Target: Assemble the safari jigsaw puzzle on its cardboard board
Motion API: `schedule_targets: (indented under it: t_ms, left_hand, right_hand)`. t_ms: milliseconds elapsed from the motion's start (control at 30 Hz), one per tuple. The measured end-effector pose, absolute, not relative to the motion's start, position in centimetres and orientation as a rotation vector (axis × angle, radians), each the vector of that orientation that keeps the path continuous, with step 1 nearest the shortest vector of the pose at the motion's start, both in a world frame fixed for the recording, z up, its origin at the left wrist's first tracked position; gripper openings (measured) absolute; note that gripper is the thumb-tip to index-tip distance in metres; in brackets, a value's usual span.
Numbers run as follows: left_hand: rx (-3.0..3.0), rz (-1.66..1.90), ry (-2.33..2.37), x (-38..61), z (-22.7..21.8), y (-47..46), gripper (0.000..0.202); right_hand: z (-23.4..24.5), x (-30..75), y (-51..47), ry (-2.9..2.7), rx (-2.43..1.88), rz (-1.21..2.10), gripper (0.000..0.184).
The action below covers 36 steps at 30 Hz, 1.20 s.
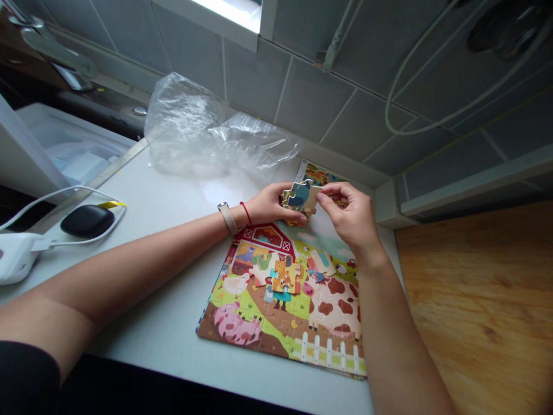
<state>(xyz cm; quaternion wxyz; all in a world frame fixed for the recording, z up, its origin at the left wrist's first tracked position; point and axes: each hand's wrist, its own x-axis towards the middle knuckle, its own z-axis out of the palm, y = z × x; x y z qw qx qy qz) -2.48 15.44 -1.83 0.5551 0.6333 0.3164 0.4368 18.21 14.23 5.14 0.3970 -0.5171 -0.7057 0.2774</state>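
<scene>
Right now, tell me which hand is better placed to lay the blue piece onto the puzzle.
Right, probably. The right hand pinches the blue piece by its edge above the puzzle; the left hand grips other pieces beneath it.

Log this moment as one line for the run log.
left hand: holds puzzle piece | right hand: pinches same piece | below: farm puzzle on counter, loose pieces on top | behind: plastic bag
</scene>
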Motion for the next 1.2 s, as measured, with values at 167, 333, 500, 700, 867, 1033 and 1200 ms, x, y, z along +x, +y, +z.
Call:
schedule_targets:
  t_ms: [167, 333, 500, 700, 867, 1033, 1200]
  left_hand:
    - [1.511, 1.014, 0.803, -2.6, -2.0, 15.4, 0.061]
    - [1.444, 1.042, 0.719, -2.5, -1.8, 15.5, 0.048]
    - [1.558, 1.049, 0.765, -2.5, -2.1, 15.6, 0.054]
    - [1.72, 1.095, 0.824, -2.5, -2.7, 15.8, 0.066]
    - [1.79, 1.076, 0.822, -2.6, -3.0, 16.1, 0.067]
    - [1.747, 1.052, 0.917, -2.7, -2.9, 16.0, 0.064]
    - [1.752, 1.071, 0.869, -2.7, -2.7, 16.0, 0.062]
  right_hand:
    - [7.4, 20.3, 14.1, -1.615, -1.275, 0.963, 0.023]
    - [8.7, 20.8, 13.3, -2.174, -1.384, 1.332, 0.029]
    - [5.9, 18.2, 13.4, -1.997, -1.395, 0.732, 0.028]
    - [3.7, 16.7, 13.7, -1.897, -1.286, 0.534, 0.019]
    - [4.1, 17.7, 14.5, -1.617, -1.286, 0.604, 0.027]
    - [7.1, 19.7, 13.9, -1.72, -1.275, 1.186, 0.038]
    - [7.5, 19.9, 13.4, -2.052, -1.399, 1.047, 0.035]
